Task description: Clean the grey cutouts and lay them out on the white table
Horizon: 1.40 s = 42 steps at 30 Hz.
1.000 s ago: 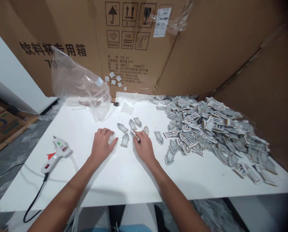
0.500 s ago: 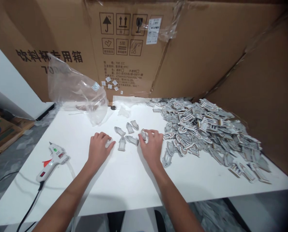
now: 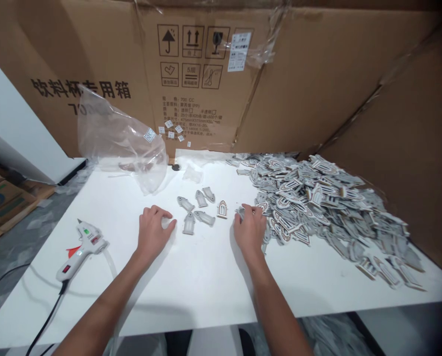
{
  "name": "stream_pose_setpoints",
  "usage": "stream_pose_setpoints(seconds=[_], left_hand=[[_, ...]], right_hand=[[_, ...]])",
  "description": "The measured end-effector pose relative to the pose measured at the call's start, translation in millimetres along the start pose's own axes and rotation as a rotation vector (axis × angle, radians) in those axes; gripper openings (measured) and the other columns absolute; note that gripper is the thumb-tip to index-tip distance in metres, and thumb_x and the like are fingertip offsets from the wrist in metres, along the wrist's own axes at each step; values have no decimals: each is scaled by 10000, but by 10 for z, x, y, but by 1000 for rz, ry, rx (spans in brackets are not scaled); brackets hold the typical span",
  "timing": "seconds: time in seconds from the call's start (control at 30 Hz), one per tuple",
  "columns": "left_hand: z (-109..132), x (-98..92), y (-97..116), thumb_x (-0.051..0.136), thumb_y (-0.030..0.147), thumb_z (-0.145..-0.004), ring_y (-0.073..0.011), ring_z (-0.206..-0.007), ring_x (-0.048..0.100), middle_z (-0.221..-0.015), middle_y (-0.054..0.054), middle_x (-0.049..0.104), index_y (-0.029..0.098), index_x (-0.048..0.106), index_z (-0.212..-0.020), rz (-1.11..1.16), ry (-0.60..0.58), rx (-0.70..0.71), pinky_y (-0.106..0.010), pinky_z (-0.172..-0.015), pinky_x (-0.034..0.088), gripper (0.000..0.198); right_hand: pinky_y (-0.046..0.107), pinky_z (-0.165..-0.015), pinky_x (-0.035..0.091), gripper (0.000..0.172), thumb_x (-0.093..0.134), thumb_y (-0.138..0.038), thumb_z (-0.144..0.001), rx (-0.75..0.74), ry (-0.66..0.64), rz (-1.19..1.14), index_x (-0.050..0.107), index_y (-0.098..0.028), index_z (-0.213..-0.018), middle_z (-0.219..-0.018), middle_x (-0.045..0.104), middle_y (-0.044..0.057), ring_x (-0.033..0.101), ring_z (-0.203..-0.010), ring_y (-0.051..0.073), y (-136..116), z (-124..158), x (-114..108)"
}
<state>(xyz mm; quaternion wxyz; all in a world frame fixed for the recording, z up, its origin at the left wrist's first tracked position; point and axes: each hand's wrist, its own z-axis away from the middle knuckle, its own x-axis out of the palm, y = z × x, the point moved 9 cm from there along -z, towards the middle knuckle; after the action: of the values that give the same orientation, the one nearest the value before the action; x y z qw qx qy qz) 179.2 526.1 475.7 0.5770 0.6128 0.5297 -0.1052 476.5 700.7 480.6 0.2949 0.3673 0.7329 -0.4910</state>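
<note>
R hand (image 3: 249,228) has moved right since the last frame, to the edge of the big pile, fingers (image 3: 257,210) curled on a grey piece (image 3: 240,213), can't tell if gripped. Cardboard carton (image 3: 202,74) behind, printed 饮料杯专用箱 and 700 CC, w/ handling icons. White worktop (image 3: 191,291) holds heap of grey arched cut-outs (image 3: 324,202), clear plastic bag (image 3: 120,148), hot glue gun (image 3: 82,252). L hand (image 3: 154,233) rests half-curled on small white lump (image 3: 166,223), grip unclear. Five grey cut-outs (image 3: 188,223) lie between hands, arched cut-out (image 3: 222,209) now set down just right of them
</note>
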Motion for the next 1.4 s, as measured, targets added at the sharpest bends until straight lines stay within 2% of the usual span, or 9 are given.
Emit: stream_pose_setpoints(seconds=[0.2, 0.33, 0.47, 0.57, 0.7, 0.77, 0.93, 1.1, 1.4], left_hand=[[-2, 39, -38, 717, 335, -962, -341, -1126, 594, -1095, -63, 701, 270, 726, -954, 46, -35, -38, -550, -998, 416, 67], [13, 29, -24, 718, 329, -957, -341, -1148, 590, -1091, -57, 714, 268, 715, -927, 92, -31, -68, -564, -1029, 375, 68], [13, -35, 20, 731, 341, -951, -354, -1172, 571, -1056, -61, 749, 262, 708, -866, 164, 5, -78, -590, -1059, 353, 119], [-9, -102, 93, 695, 355, -986, -308, -1085, 624, -1008, -48, 762, 260, 698, -908, 274, 31, -57, -541, -1024, 439, 123], [-8, -103, 305, 651, 380, -1033, -206, -869, 703, -964, -33, 771, 251, 719, -982, 486, -35, 30, -368, -792, 583, 155], [21, -79, 431, 682, 374, -1019, -200, -868, 730, -964, -43, 781, 245, 761, -979, 565, -91, 81, -341, -766, 618, 157], [91, -27, 610, 708, 315, -1009, -213, -915, 757, -999, -67, 790, 261, 840, -1042, 687, -184, 158, -366, -835, 650, 147], [89, 36, 532, 748, 321, -982, -194, -822, 743, -927, -37, 801, 263, 821, -1116, 688, -186, 90, -351, -774, 633, 163], [66, -32, 462, 786, 277, -945, -154, -703, 592, -825, -6, 757, 260, 844, -964, 610, -98, 77, -317, -700, 514, 63]], right_hand=[[554, -1105, 405, 461, 625, -213, -820, 60, -9, -287, 714, -158, -1269, -1128, 679, 167, 589, -1116, 347, 93, -70, 42], [468, -991, 522, 469, 680, -308, -812, 115, -28, -581, 695, -176, -1262, -1075, 728, 116, 656, -973, 267, 75, -77, 106], [391, -897, 561, 506, 754, -403, -824, 151, -108, -849, 720, -184, -1278, -1046, 694, 73, 662, -923, 213, -74, -18, 185], [350, -803, 558, 549, 820, -436, -811, 171, -205, -965, 752, -201, -1302, -1006, 666, 35, 639, -827, 174, -227, 52, 235], [301, -656, 508, 548, 875, -451, -825, 174, -419, -1126, 757, -238, -1315, -957, 641, 2, 594, -726, 143, -525, 230, 361], [316, -696, 533, 491, 895, -442, -826, 148, -501, -1184, 772, -239, -1256, -944, 654, 3, 612, -743, 150, -683, 336, 412], [438, -952, 587, 310, 891, -429, -843, 66, -593, -1189, 828, -232, -1074, -1002, 761, 68, 714, -963, 246, -918, 509, 478], [465, -1066, 552, 213, 802, -389, -912, -19, -639, -1163, 850, -252, -1068, -1156, 801, 81, 730, -1106, 278, -1000, 545, 449], [443, -1091, 545, 240, 781, -410, -956, -94, -666, -1174, 837, -246, -1122, -1188, 781, 83, 718, -1153, 270, -1070, 589, 421]])
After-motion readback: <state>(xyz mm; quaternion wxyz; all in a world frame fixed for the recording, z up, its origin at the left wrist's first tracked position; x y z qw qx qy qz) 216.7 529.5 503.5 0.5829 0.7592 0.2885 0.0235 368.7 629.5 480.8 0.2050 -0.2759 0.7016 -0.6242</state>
